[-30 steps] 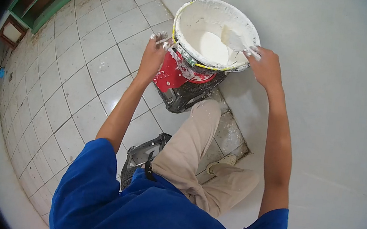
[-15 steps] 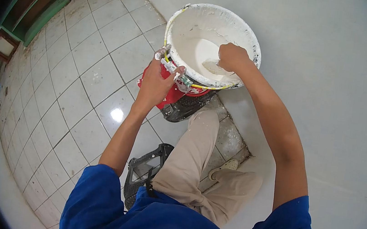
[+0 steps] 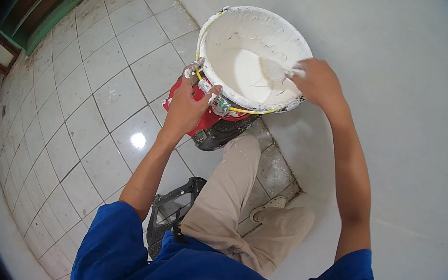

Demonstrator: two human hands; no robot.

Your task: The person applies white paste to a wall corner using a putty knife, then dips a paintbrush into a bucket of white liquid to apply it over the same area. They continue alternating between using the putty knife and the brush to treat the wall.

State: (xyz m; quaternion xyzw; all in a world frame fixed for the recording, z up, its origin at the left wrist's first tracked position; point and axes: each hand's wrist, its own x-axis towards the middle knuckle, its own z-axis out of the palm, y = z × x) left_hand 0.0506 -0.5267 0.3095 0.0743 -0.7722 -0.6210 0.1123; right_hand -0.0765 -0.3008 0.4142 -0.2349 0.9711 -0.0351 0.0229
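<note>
A white bucket (image 3: 226, 78) with a yellow-covered handle holds smooth white paint (image 3: 246, 70), and its inner wall is smeared with the same paint. My left hand (image 3: 192, 100), spotted with white, grips the near left rim and handle of the bucket. At the right side of the opening, my right hand (image 3: 320, 82) is closed round the handle of a brush (image 3: 274, 69). The brush's white-coated head points left over the paint; whether it touches the surface is unclear.
Below the bucket is a red and black object (image 3: 219, 134). A black stool-like frame (image 3: 171, 206) stands by my legs. A pale wall (image 3: 407, 106) rises on the right, tiled floor (image 3: 112, 93) stretches left, and a green shelf (image 3: 44, 6) is at the upper left.
My right hand has moved right and up to the bucket's right rim, bringing the brush higher and more into view. The left hand keeps its hold on the rim.
</note>
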